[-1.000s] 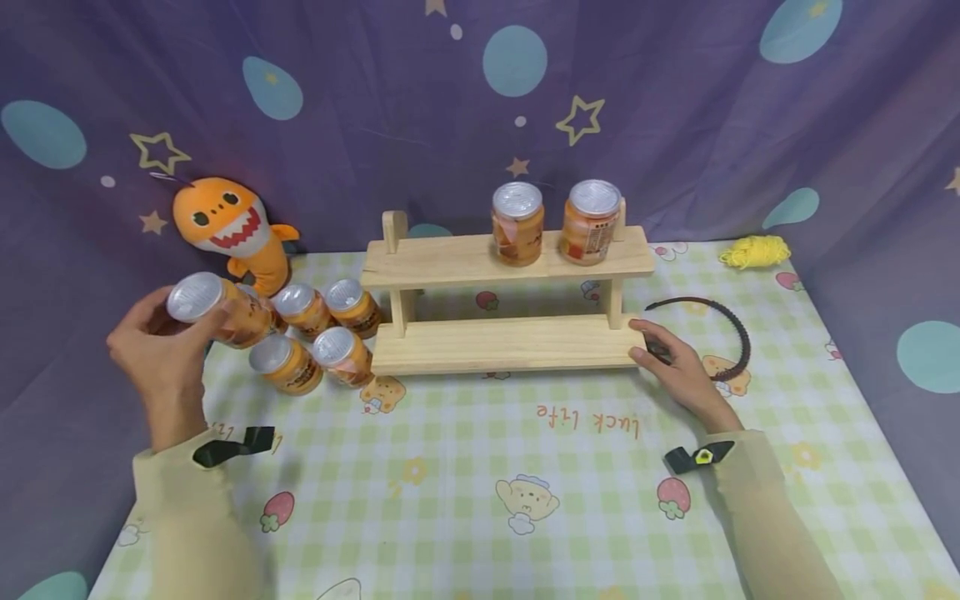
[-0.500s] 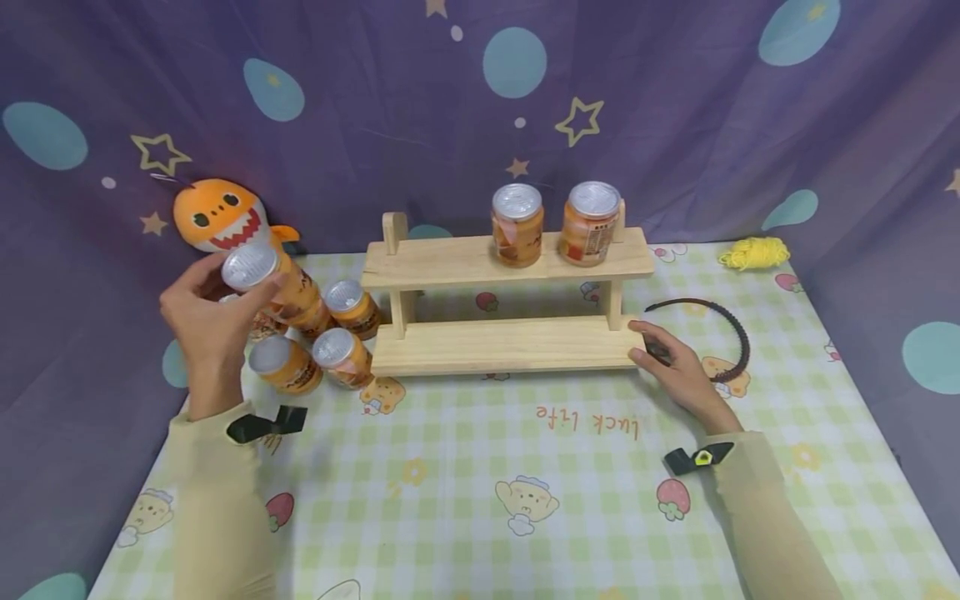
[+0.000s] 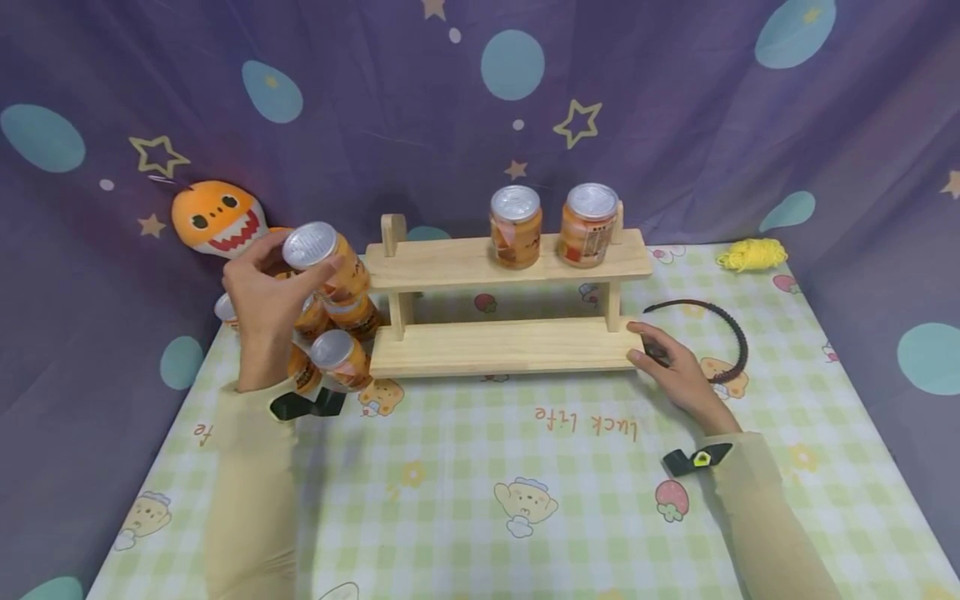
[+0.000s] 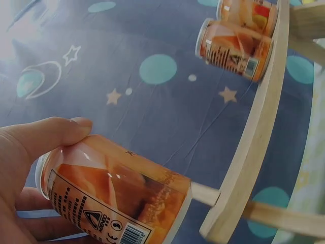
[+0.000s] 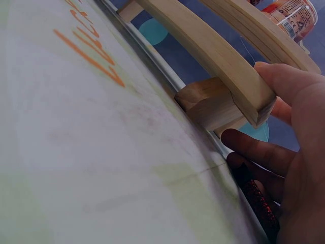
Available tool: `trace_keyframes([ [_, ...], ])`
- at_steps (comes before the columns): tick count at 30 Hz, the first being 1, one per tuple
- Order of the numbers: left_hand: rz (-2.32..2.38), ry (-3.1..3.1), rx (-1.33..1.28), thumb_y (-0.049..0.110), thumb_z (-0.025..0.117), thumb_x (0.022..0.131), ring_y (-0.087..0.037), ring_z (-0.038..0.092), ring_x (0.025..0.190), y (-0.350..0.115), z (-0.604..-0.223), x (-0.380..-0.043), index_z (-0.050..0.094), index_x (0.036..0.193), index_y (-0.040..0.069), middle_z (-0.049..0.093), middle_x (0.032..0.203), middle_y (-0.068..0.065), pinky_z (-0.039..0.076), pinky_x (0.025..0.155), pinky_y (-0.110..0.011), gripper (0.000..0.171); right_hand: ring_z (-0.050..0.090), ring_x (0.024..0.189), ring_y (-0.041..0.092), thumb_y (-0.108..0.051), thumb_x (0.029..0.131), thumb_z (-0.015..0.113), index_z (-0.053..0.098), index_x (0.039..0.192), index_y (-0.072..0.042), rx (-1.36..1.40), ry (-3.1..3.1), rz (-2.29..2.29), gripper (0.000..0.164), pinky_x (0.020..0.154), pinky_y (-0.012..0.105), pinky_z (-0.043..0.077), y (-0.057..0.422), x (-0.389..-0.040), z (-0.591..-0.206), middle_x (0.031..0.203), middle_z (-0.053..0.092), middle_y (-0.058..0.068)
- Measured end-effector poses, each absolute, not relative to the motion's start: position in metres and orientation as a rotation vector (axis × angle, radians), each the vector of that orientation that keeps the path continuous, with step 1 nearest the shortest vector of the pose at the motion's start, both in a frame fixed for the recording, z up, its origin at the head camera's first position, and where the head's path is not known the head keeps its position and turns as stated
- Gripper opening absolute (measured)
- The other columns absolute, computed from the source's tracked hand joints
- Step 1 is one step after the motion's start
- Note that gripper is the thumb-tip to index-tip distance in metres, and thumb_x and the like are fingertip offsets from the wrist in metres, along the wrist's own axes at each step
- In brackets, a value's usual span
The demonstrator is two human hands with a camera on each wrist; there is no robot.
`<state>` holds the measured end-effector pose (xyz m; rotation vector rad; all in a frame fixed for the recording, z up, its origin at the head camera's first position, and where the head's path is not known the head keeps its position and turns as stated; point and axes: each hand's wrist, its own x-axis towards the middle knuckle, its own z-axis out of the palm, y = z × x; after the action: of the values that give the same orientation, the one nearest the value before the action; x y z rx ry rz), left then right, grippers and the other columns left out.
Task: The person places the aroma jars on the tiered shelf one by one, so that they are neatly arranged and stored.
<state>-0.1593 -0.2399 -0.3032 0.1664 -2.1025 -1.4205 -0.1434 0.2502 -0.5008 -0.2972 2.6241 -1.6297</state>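
"What did the left hand [image 3: 262, 296] have hold of?"

"One orange-labelled can [image 4: 117, 188] with a silver lid. Thumb and fingers were parted by the can's width, curled round its lid end and pressed against its sides. The can leaned a little, just beside the left end of the wooden shelf's [image 3: 502, 346] upper tier [image 3: 442, 260]. Whether it touched the wood, I couldn't tell."

"And the right hand [image 3: 678, 367]?"

"It pinched the right end of the shelf's lower tier [image 3: 465, 350], with only the board's thickness between thumb and forefinger. The lower fingers were bent beneath, close to a dark strip [image 5: 256, 203] with red glints; I couldn't tell if they held it."

"How many cans altogether?"

"Eight that I could count. One was in the left hand. Two more, the upright pair [image 3: 515, 227], stood slightly apart on the upper tier, right of the shelf's middle. The other five, the table cans [image 3: 341, 360], were clustered to the left of the shelf, some partly hidden by the left hand and its can."

"Anything else around the shelf?"

"One orange shark plush [image 3: 221, 221] behind the cluster, to the shelf's left. One dark ridged headband [image 3: 742, 342] curved just right of the shelf, and one bundle of yellow yarn [image 3: 752, 255] lay farther right, well apart from it. All of that was on one checked tablecloth [image 3: 465, 500]."
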Motion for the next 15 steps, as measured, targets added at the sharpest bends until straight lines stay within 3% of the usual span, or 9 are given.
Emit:
trace_keyframes([
  [15, -1.460, -2.218, 0.070, 0.017, 0.092, 0.067, -0.001, 0.062, 0.075, -0.196, -0.301, -0.182, 0.075, 0.110, 0.006, 0.067, 0.086, 0.016, 0.050, 0.070, -0.014, 0.048, 0.052, 0.106, -0.017, -0.022, 0.100, 0.062, 0.050, 0.146, -0.014, -0.298, 2.625, -1.632, 0.048, 0.090, 0.004, 0.039, 0.251, -0.144, -0.502, 0.138, 0.060, 0.017],
])
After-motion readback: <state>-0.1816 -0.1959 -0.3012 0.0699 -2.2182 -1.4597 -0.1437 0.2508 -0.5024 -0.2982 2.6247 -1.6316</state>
